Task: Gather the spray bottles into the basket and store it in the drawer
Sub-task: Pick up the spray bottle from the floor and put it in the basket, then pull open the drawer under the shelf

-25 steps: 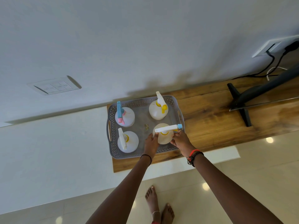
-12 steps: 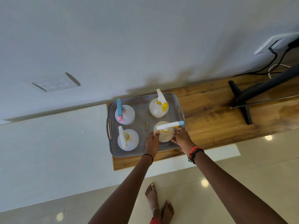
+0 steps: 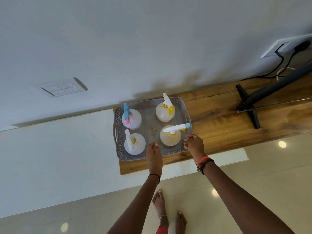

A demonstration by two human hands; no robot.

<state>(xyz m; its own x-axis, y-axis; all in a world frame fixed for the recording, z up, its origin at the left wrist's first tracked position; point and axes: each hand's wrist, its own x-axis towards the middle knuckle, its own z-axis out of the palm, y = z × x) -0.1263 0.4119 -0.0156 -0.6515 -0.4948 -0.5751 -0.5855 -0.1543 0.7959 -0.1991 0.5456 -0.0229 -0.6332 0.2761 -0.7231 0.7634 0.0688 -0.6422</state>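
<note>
Fingers [image 3: 190,138] of the right hand [image 3: 194,146] are loosely curled and spread, holding nothing; they stand just beside the near-right spray bottle [image 3: 170,137] at its 3 o'clock, apart from it by a narrow gap. Left hand [image 3: 154,154] is likewise loosely spread and empty — its fingertips lie over the basket's near rim at the same bottle's 8 o'clock, not touching the bottle.

Head view, basket. Grey perforated basket [image 3: 120,149] sits on the wooden shelf [image 3: 219,125], with a slot handle at its 9 o'clock wall and another at 3 o'clock. Four bottles stand upright inside, one toward each corner: far-left bottle [image 3: 134,119] with a blue and pink trigger, far-right bottle [image 3: 164,114] with a white and yellow trigger, near-left bottle [image 3: 136,144] with a white trigger, and the near-right one, whose white nozzle with a blue tip reaches to the 3 o'clock rim. A small dark speck lies on the bare centre of the basket floor.

Head view, edges and room. Basket's 9 o'clock wall is close to the shelf's left end; its 6 o'clock wall sits back from the shelf's front edge, leaving a strip of bare wood. To 3 o'clock the wood is bare as far as the black stand [image 3: 249,105]. At 12 o'clock the basket is near the wall [image 3: 152,48].
</note>
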